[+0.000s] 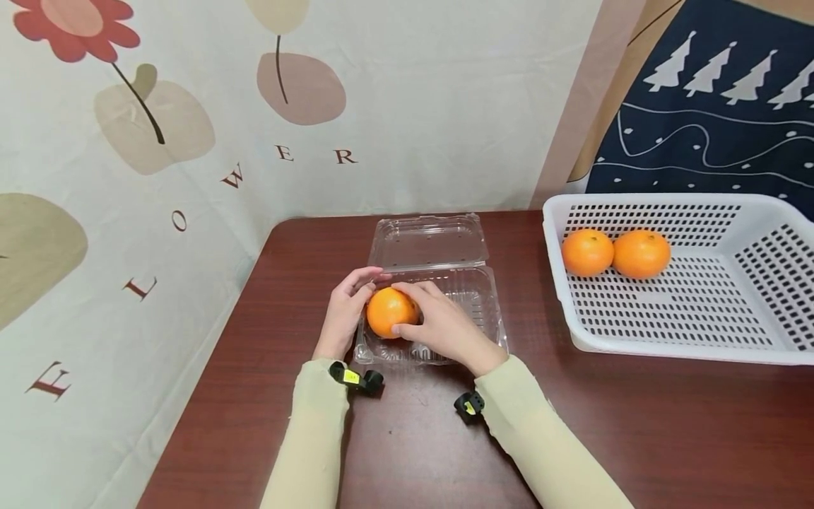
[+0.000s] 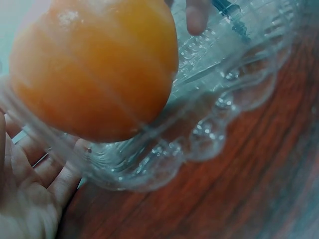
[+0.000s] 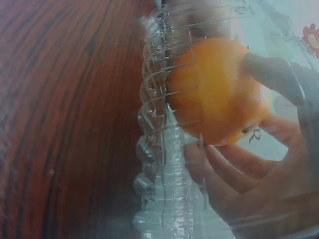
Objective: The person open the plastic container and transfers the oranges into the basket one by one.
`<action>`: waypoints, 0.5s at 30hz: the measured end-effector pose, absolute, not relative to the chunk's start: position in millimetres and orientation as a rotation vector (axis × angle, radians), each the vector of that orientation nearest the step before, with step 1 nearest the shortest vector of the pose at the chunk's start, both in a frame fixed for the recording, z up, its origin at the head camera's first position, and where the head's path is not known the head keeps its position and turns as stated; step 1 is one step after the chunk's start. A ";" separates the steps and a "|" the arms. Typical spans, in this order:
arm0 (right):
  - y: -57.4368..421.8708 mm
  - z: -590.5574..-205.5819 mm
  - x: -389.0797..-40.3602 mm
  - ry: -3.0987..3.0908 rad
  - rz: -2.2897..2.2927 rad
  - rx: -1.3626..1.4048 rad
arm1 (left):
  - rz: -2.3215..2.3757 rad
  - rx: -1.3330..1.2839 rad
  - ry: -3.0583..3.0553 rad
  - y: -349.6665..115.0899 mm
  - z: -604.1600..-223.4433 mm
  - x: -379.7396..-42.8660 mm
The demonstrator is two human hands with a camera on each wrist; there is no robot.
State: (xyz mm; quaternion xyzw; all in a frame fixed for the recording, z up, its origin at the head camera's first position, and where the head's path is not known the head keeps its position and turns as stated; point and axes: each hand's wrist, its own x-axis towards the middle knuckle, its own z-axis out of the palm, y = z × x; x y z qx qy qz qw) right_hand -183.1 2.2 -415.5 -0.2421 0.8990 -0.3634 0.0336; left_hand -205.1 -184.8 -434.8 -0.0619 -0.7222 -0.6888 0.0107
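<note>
In the head view my right hand (image 1: pixel 448 325) holds an orange (image 1: pixel 391 312) at the left end of a clear plastic clamshell box (image 1: pixel 470 300). Its thumb is on the near side of the fruit and the fingers are over the far side. My left hand (image 1: pixel 346 311) lies along the box's left side, fingers fairly straight, thumb near the orange. The left wrist view shows that palm (image 2: pixel 30 199) outside the clear wall, with the orange (image 2: pixel 94 69) inside. Through the plastic, the right wrist view shows the right fingers (image 3: pixel 239 167) beneath the orange (image 3: pixel 219 92).
The box's lid (image 1: pixel 429 240) is folded back towards the wall. On the right stands a white perforated basket (image 1: pixel 674 350) with two oranges (image 1: pixel 613 253) at its left end. A printed cloth (image 1: pixel 445 106) hangs behind the dark red wooden table (image 1: pixel 413 438).
</note>
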 end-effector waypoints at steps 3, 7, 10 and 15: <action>1.5 -417.6 -183.4 2.723 -1.114 -0.753 | -2.149 -0.193 -2.252 -184.0 -433.7 -204.5; 0.6 -419.2 -183.3 2.680 -1.091 -0.772 | -2.155 -0.201 -2.237 -183.9 -434.3 -205.0; 0.4 -418.5 -182.4 2.657 -1.088 -0.770 | -2.148 -0.208 -2.240 -185.3 -437.8 -206.7; 0.3 -418.2 -181.5 2.648 -1.097 -0.763 | -2.150 -0.206 -2.237 -188.4 -445.8 -211.5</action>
